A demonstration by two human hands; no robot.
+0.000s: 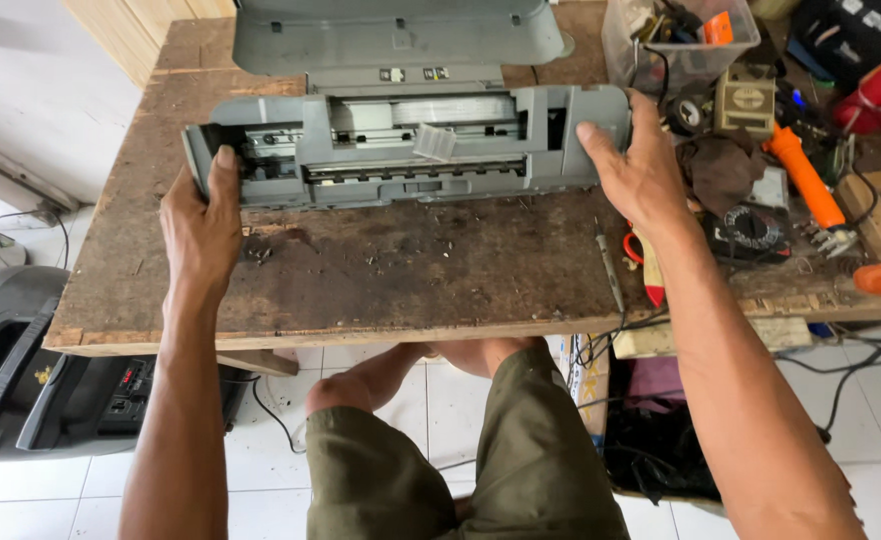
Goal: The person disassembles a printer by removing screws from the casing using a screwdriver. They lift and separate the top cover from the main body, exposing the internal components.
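A worn, scarred brown wooden desk (361, 270) carries a grey plastic printer chassis (411, 145), its cover off and its rollers and metal rails bared, lying across the far middle of the top. The left hand (201, 215) clamps its left end and the right hand (636, 165) grips its right end, hands well apart. This looks like steadying or turning the body mid-disassembly. A slim screwdriver (609, 265) lies just beside the right wrist.
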